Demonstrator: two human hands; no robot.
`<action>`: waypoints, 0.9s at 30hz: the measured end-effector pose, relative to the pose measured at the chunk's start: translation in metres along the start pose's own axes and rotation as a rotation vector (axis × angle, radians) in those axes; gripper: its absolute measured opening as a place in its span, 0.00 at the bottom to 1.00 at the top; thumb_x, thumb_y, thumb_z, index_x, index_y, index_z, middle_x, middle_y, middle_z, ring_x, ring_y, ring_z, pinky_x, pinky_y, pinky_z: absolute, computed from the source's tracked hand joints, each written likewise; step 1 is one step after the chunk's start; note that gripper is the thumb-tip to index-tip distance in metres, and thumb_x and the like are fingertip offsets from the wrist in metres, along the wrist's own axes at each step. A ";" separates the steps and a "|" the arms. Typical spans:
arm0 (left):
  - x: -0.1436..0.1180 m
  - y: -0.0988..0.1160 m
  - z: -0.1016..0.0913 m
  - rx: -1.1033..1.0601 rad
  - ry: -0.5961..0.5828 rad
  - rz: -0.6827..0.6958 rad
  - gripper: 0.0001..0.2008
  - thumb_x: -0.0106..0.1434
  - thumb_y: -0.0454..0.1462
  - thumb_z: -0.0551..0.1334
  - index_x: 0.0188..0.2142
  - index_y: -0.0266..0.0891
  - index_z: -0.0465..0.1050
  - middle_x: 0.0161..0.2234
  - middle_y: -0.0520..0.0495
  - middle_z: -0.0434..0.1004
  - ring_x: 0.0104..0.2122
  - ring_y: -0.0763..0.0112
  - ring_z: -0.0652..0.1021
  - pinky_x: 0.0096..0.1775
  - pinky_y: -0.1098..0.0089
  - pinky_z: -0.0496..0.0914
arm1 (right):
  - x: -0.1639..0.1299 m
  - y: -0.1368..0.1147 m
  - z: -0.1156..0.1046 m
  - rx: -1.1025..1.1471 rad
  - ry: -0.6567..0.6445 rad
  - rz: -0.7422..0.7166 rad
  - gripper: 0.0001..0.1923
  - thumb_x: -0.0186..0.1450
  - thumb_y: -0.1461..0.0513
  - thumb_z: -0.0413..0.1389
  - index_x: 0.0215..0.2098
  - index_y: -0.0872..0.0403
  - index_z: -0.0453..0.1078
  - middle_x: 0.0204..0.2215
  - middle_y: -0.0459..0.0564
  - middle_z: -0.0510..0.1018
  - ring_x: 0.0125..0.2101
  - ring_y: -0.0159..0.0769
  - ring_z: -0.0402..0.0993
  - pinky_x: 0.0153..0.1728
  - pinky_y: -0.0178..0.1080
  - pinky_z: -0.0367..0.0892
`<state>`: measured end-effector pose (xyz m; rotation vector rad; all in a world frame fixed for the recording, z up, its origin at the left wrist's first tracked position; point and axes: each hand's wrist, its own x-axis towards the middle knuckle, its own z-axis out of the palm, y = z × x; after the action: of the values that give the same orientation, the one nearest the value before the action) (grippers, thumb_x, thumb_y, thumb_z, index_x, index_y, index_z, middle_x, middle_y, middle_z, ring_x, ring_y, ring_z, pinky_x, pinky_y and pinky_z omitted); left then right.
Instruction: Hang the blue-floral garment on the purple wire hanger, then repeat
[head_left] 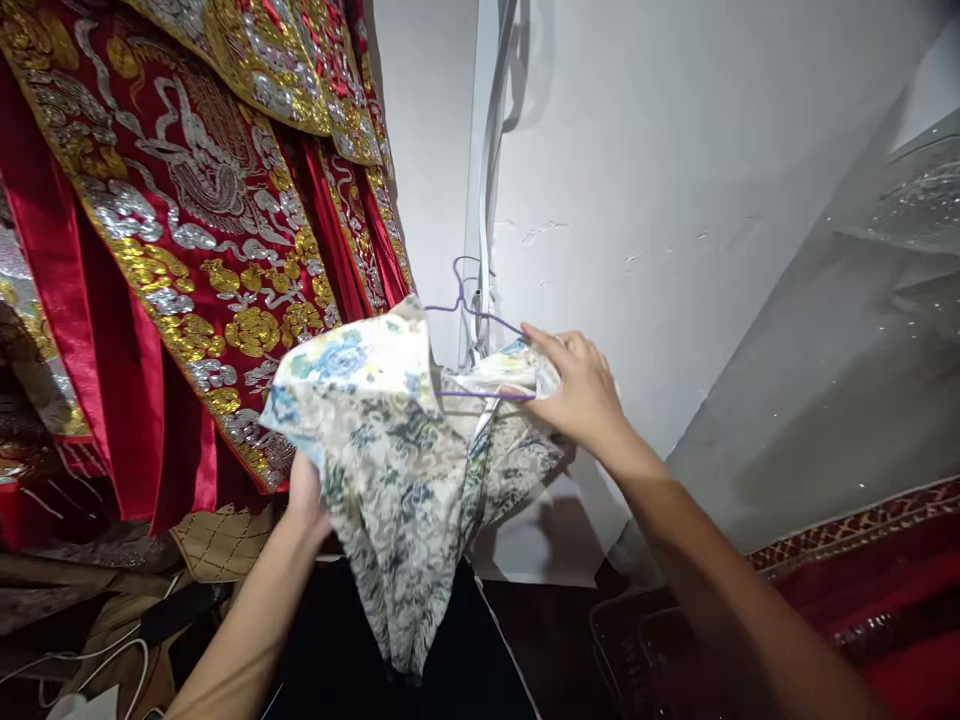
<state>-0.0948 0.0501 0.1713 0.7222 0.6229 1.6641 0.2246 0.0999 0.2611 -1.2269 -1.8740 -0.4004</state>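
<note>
A floral garment [390, 470] in white, blue and grey hangs over a thin purple clothes hanger [484, 316] in front of me. The hanger's hook points up, and its lower bar shows through the garment's opening. My right hand [574, 385] is closed on the hanger's right side and the garment's edge, thumb and fingers pinching there. On the left, my left hand [306, 500] is under the garment's left shoulder; the cloth hides its fingers. The lower part of the garment drapes down to a point.
Red costumes with gold and silver embroidery [202, 190] hang at the left. White straps [487, 150] run down the pale wall [637, 200]. A clear plastic cover [847, 330] is at the right, above red fabric [900, 610]. White cables [135, 650] lie at lower left.
</note>
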 end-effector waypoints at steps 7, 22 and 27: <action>-0.063 -0.102 -0.047 0.312 0.218 -0.127 0.37 0.52 0.52 0.74 0.57 0.40 0.73 0.59 0.40 0.75 0.66 0.48 0.66 0.68 0.52 0.55 | -0.056 -0.011 0.005 0.031 0.057 0.122 0.38 0.59 0.58 0.63 0.67 0.46 0.64 0.56 0.59 0.72 0.58 0.62 0.65 0.57 0.63 0.60; -0.125 -0.115 -0.033 0.330 0.084 -0.470 0.42 0.59 0.48 0.72 0.68 0.40 0.60 0.64 0.36 0.69 0.67 0.48 0.63 0.68 0.53 0.55 | -0.215 -0.089 0.081 1.257 -0.129 1.060 0.25 0.63 0.41 0.59 0.26 0.54 0.70 0.20 0.46 0.71 0.17 0.30 0.64 0.18 0.34 0.58; -0.126 -0.113 -0.028 0.289 0.093 -0.484 0.42 0.59 0.48 0.71 0.68 0.40 0.60 0.62 0.36 0.71 0.67 0.49 0.64 0.68 0.53 0.56 | -0.204 -0.091 0.089 1.145 -0.272 0.989 0.29 0.62 0.36 0.56 0.24 0.52 0.65 0.15 0.41 0.62 0.17 0.31 0.61 0.19 0.35 0.57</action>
<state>-0.0228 -0.0514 0.0536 0.6359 1.0303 1.1758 0.1378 -0.0071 0.0636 -1.1636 -1.0788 1.2397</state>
